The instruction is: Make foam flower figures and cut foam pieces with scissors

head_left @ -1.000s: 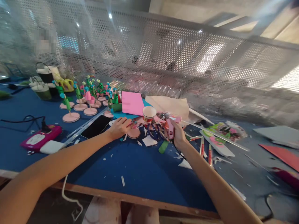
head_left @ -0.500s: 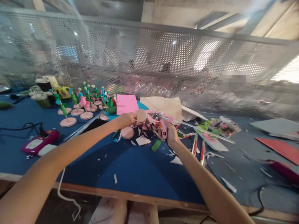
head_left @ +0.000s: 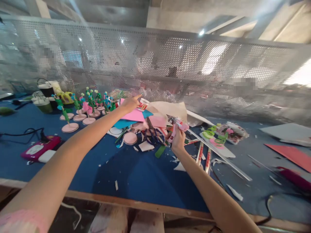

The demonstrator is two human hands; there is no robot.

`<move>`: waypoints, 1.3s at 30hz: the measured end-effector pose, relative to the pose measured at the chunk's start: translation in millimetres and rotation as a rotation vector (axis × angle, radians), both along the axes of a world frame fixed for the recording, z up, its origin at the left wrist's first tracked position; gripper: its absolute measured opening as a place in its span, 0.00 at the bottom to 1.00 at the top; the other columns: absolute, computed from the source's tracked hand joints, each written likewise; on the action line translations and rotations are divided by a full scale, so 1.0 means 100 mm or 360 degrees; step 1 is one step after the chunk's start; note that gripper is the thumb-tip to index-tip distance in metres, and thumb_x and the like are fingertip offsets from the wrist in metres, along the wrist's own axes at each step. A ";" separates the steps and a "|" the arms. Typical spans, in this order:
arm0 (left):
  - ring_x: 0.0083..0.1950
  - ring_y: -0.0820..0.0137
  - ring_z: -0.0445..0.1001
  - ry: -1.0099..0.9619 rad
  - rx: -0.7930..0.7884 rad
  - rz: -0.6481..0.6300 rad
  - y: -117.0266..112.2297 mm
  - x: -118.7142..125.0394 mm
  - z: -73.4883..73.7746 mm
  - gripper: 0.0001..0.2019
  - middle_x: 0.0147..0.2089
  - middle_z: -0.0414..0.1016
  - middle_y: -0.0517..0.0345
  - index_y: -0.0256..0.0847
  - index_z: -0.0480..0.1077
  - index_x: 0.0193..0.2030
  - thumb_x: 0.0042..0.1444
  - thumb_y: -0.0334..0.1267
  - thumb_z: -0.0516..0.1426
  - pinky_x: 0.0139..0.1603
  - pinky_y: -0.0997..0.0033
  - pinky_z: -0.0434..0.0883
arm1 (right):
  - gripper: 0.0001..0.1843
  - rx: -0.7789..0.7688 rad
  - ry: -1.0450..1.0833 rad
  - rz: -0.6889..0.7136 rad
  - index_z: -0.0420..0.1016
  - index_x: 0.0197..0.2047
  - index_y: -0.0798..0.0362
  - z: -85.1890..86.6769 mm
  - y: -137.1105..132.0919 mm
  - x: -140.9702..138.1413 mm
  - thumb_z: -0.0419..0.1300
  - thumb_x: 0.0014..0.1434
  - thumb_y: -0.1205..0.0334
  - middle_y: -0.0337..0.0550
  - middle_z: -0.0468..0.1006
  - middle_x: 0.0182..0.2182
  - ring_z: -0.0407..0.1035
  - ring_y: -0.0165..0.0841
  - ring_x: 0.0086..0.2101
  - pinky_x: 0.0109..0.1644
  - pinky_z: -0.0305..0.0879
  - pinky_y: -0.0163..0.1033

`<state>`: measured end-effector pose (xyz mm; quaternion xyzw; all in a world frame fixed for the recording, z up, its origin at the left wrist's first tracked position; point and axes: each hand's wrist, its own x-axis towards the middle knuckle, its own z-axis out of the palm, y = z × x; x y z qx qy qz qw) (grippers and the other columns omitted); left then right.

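Observation:
My left hand is raised over the papers at the back of the pile, one finger stretched forward. At its fingertips is a small white piece with red on it, blurred, possibly round; its kind is unclear. My right hand is wrapped round a pink hot glue gun, whose nozzle points up and away. Between my hands lie scissors among paper scraps. A pale pink disc rests on the blue table, left of the scissors.
Several pink discs bearing green and blue paper flowers stand at the left. A magenta device with cables lies nearer. To the right are a long clear strip, green cut-outs and red paper. A perforated metal screen runs behind.
My left hand has moved up and away; the pale disc it held is no longer seen there, and a red-and-white piece shows. My right hand has tilted the glue gun.

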<state>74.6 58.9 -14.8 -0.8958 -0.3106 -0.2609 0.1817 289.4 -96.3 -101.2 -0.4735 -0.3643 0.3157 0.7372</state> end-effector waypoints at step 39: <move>0.43 0.69 0.76 0.0124 0.0754 -0.0204 -0.91 -0.67 -1.04 0.10 0.43 0.80 0.55 0.43 0.71 0.48 0.64 0.32 0.51 0.41 0.64 0.67 | 0.27 -0.0287 -0.0444 0.0896 0.70 0.22 0.54 -0.12 -0.37 -0.47 0.64 0.44 0.35 0.35 0.68 0.11 0.59 0.26 0.09 0.10 0.56 0.32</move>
